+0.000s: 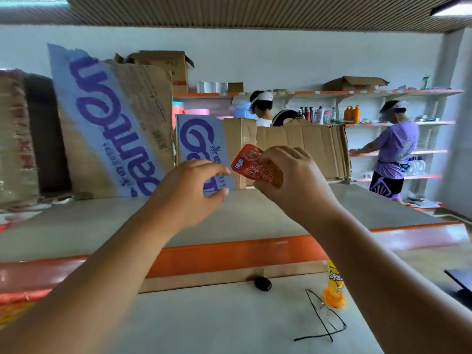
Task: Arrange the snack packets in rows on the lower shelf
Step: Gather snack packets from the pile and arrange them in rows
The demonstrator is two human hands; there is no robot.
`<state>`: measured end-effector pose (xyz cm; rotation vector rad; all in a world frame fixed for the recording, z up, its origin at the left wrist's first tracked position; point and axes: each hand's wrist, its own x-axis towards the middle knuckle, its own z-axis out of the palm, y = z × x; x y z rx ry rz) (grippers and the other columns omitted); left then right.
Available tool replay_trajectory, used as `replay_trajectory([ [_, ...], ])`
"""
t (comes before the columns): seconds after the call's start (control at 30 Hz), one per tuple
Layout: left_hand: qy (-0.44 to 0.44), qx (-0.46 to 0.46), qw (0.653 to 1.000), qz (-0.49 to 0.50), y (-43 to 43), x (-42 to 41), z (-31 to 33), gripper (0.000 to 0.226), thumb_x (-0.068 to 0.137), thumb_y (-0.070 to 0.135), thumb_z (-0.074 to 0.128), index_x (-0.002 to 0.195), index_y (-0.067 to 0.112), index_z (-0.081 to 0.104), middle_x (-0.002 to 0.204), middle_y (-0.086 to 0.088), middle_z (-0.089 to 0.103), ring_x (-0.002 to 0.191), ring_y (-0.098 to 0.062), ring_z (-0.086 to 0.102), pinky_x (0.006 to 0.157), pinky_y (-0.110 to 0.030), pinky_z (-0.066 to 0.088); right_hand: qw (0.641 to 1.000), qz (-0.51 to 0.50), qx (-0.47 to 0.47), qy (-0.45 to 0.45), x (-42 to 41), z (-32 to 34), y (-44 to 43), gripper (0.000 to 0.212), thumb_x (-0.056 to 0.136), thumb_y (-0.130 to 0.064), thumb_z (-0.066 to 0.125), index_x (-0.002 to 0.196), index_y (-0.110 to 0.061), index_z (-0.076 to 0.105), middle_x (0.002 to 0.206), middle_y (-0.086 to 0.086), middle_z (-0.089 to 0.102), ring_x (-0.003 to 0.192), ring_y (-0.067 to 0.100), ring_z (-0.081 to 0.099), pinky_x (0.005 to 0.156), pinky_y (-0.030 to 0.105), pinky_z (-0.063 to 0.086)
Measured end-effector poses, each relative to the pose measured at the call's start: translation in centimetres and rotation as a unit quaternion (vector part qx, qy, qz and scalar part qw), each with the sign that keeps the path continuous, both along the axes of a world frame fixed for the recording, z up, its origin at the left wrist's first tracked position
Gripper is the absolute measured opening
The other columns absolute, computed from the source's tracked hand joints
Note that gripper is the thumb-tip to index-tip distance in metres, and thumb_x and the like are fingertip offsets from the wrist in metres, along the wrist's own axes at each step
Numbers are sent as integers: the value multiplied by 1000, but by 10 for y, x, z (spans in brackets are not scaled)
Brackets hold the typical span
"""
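The grey upper shelf (255, 215) with its orange front edge (229, 254) is filling the middle of the view and carrying flattened cardboard boxes (122, 129) along its back. Below it the pale lower shelf (204, 323) is lying nearest the camera. It is bearing only a yellow packet (335, 284) standing at the right, a pair of glasses (324, 315) just in front of that, and a small dark object (262, 283) near the back; no rows are showing on it yet.

Both arms are reaching forward above the upper shelf. The right hand (296, 182) is closing its grip on a red snack packet (251, 167), fingers over the top edge and thumb under the lower one, holding it tilted in the air, well clear of either shelf. The left hand (189, 192) is hovering just beside the packet's left end with thumb and forefinger parted and gripping nothing. Whether a fingertip is touching the wrapper cannot be told.

The step in hand is probably carrying or straightening one packet before placing it, so the task is looking early. The next move is likely calling for bringing the packet down to the lower shelf and setting it square, with room left for neighbours in a row.
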<state>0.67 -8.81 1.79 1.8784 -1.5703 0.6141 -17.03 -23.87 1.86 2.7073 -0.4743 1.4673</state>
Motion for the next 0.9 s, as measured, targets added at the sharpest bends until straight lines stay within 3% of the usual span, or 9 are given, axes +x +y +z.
replay_trajectory([
  [0.13,-3,-58,998,19,64,15,-8,34,92,45,65,123,31,69,126,13,66,121,-11,58,101,-37,49,1000,26,-1,-18,22,1,52,40,80,-33,79,115,-19,64,114,-4,67,101,20,55,86,27,39],
  [0.4,-7,-131,987,91,228,56,-15,40,90,46,57,117,20,72,114,8,70,105,-17,64,91,-42,54,992,113,29,-49,96,1,191,42,80,-32,79,117,-21,63,115,-5,64,109,21,52,90,32,43],
  [0.67,-11,-145,971,190,387,91,-13,33,89,40,64,115,21,73,113,9,70,106,-15,63,91,-30,49,978,202,28,-52,181,-1,329,48,80,-38,80,121,-21,62,124,-2,63,114,23,54,98,38,45],
  [0.77,-23,-135,964,227,443,103,-13,40,90,47,59,117,21,72,115,9,71,109,-14,64,91,-29,50,967,245,34,-56,212,-2,375,47,78,-34,82,118,-20,63,124,-1,63,115,23,54,99,33,41],
  [0.9,-14,-147,950,276,500,120,-17,36,91,44,62,118,22,72,113,10,70,96,-6,61,81,-26,48,948,312,35,-57,254,-12,427,44,75,-29,84,113,-18,65,119,-1,65,112,26,55,98,33,40],
])
